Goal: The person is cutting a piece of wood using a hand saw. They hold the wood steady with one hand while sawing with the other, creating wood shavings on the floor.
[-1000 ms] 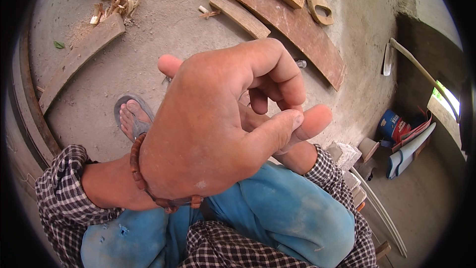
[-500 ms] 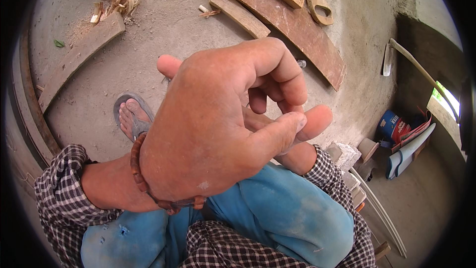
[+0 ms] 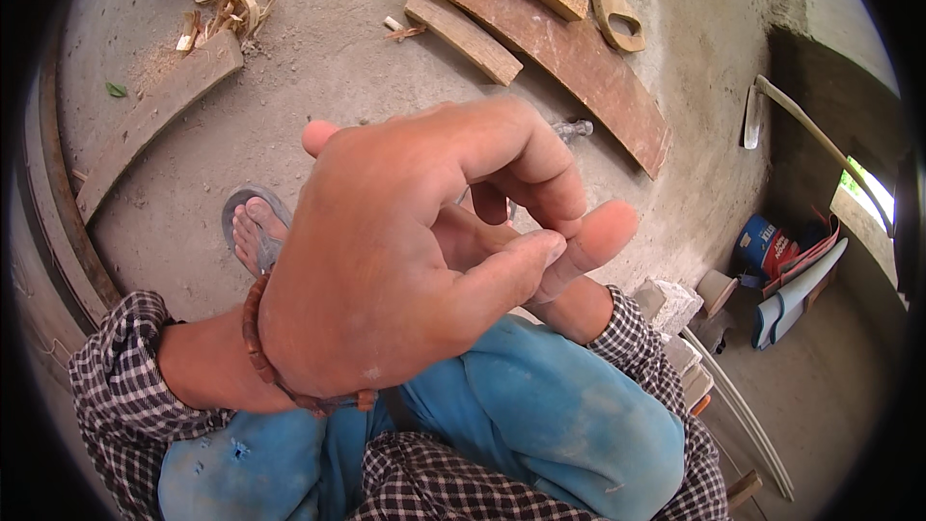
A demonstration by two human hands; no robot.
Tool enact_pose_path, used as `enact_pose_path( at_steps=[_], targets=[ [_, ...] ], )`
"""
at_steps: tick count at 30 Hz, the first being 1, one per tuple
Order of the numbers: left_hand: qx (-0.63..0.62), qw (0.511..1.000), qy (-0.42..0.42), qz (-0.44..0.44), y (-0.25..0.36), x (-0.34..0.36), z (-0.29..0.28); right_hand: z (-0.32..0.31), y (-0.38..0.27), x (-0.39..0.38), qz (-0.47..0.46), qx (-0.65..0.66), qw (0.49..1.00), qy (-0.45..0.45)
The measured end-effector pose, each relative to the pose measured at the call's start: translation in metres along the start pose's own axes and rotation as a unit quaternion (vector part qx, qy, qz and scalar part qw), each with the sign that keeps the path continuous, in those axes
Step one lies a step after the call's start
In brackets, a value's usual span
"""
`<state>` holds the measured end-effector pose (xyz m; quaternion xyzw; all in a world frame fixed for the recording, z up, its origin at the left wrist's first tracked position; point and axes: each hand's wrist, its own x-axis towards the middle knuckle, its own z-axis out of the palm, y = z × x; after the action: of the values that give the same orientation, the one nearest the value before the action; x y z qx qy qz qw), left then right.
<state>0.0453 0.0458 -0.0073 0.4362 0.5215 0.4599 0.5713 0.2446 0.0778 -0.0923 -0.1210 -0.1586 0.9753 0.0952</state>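
Hands are pressed together above the blue-trousered knees (image 3: 540, 425), barely shifted from a second ago, the left hand (image 3: 405, 270) curled over the right hand (image 3: 579, 251), whether they pinch anything I cannot tell, with boards (image 3: 550, 48) and a saw handle (image 3: 617, 14) on the floor (image 3: 318, 87) beyond.

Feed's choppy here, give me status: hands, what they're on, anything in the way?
Left hand raised, fingers curled over right hand, touching. No object visible in either grip. Left hand blocks most of the right. Boards and handsaw on floor beyond, untouched.
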Motion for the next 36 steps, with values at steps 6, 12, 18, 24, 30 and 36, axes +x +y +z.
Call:
enact_pose_path(
  at_steps=[6,12,18,24,30,36],
  targets=[
    [-0.023,0.997,0.076,0.014,-0.002,-0.001,0.012,-0.002,-0.002,0.004,0.003,-0.02,1.0,0.001],
    [0.118,0.986,0.079,0.088,-0.003,0.001,0.006,-0.007,0.011,0.013,0.025,-0.041,0.999,0.007],
    [0.198,0.97,0.101,0.095,-0.004,0.002,0.002,-0.01,0.02,0.023,0.05,-0.074,0.996,0.004],
    [0.27,0.955,0.098,0.075,-0.004,0.003,-0.006,-0.009,0.021,0.033,0.068,-0.114,0.991,0.002],
    [0.308,0.944,0.097,0.072,-0.006,0.0,-0.011,-0.01,0.021,0.041,0.083,-0.134,0.987,-0.008],
    [0.311,0.944,0.064,0.089,-0.003,0.0,-0.015,-0.004,0.019,0.04,0.091,-0.147,0.985,-0.01]
  ],
)
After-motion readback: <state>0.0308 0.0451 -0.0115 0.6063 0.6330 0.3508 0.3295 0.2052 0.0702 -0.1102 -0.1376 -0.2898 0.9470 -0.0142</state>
